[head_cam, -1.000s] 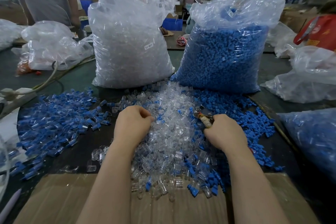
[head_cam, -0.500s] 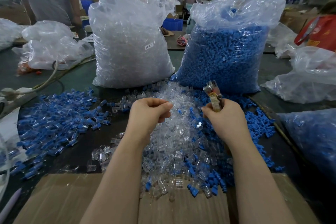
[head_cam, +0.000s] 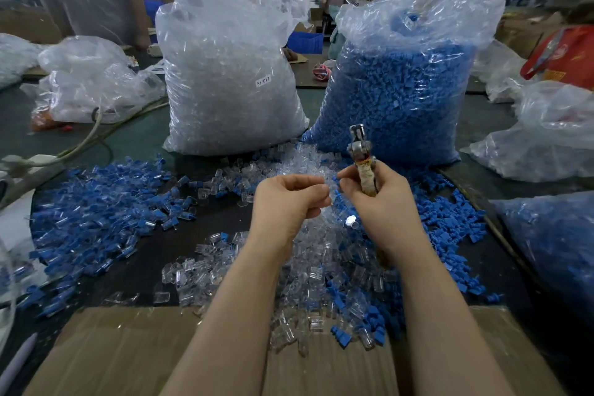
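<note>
"What was I working with, and where was it?"

"You held a cutter (head_cam: 360, 151): a small metal nipper with a dull steel head pointing up and a worn, yellowish wrapped handle. It stood just right of the frame's centre, above the pile of clear pieces (head_cam: 321, 270) and in front of the blue-filled bag (head_cam: 398, 100)."

"And my fingers?"

"Your right hand (head_cam: 381, 206) was curled tight round the cutter's handle, with the thumb stretched left. Your left hand (head_cam: 287, 202) had its fingers folded in, their tips closed narrow against the thumb. They pinched a small clear piece (head_cam: 327, 184) that barely showed against the pile. The two thumbs nearly met at that piece, at mid-frame."
</note>
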### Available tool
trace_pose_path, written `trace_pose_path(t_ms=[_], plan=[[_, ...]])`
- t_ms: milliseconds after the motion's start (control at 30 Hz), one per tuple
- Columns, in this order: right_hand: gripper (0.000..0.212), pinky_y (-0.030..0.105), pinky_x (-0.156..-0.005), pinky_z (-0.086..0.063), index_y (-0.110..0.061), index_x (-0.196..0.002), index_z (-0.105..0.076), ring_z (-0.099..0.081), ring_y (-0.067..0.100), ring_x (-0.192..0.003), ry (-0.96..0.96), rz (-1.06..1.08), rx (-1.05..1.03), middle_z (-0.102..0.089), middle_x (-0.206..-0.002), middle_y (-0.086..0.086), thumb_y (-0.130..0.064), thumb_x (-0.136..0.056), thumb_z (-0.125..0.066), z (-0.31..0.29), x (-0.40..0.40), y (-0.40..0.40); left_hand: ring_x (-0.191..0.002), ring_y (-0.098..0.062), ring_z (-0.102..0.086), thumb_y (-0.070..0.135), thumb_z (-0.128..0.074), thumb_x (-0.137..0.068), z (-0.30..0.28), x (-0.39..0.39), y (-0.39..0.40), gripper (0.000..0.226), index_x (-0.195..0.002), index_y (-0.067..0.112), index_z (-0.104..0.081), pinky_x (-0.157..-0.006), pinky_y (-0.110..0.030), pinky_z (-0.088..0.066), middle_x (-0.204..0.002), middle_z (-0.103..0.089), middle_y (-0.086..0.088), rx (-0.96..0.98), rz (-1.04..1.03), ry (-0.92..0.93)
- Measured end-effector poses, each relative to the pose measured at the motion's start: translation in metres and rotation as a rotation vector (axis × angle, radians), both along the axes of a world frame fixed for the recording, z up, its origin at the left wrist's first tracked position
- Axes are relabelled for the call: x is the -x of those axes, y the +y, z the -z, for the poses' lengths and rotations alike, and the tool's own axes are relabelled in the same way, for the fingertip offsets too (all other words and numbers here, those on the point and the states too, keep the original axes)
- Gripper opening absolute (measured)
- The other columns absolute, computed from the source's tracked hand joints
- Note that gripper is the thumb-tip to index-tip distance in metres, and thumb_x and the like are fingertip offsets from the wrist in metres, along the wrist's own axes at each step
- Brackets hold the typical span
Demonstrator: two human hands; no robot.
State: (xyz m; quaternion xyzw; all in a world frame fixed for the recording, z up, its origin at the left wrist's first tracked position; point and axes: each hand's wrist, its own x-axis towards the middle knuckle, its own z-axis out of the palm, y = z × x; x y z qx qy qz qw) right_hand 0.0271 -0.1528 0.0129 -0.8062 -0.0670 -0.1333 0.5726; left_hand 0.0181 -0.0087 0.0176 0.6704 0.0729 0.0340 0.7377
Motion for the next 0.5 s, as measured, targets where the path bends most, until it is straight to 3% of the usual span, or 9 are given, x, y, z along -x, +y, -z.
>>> trace_pose_path(t_ms=[100, 267, 500], plan=[[0.020, 0.013, -0.065, -0.048, -0.029, -0.083, -0.065, -0.062, 0.001, -0.073, -0.045, -0.036, 0.031, -0.068, -0.078, -0.015, -0.010, -0.091, -0.066, -0.0007, 0.0014, 0.0034, -0.066, -0.011, -0.072, 0.003, -0.075, -0.082, -0.0020, 0.0018, 0.0000, 0.007, -0.087, 0.006, -0.073, -0.059, -0.017, -0.055, -0.070, -0.074, -0.005, 0.013, -0.022, -0.025], [0.008, 0.040, -0.074, -0.054, -0.024, -0.091, -0.065, -0.063, 0.011, -0.077, -0.116, 0.076, 0.175, -0.066, -0.078, -0.012, -0.019, -0.087, -0.070, -0.0007, 0.0018, 0.0084, -0.067, -0.014, -0.072, 0.004, -0.076, -0.081, -0.0051, 0.0019, 0.0003, 0.005, -0.085, 0.006, -0.075, -0.058, -0.018, -0.053, -0.071, -0.075, -0.008, -0.045, -0.062, -0.078], [0.015, 0.047, -0.075, -0.052, -0.023, -0.092, -0.060, -0.062, 0.022, -0.078, -0.124, 0.133, 0.259, -0.065, -0.078, -0.010, -0.026, -0.083, -0.071, -0.0045, 0.0025, 0.0099, -0.068, -0.008, -0.072, 0.010, -0.077, -0.078, -0.0041, 0.0007, 0.0011, 0.017, -0.075, 0.027, -0.075, -0.069, -0.026, -0.058, -0.067, -0.073, 0.006, -0.365, -0.114, -0.209]])
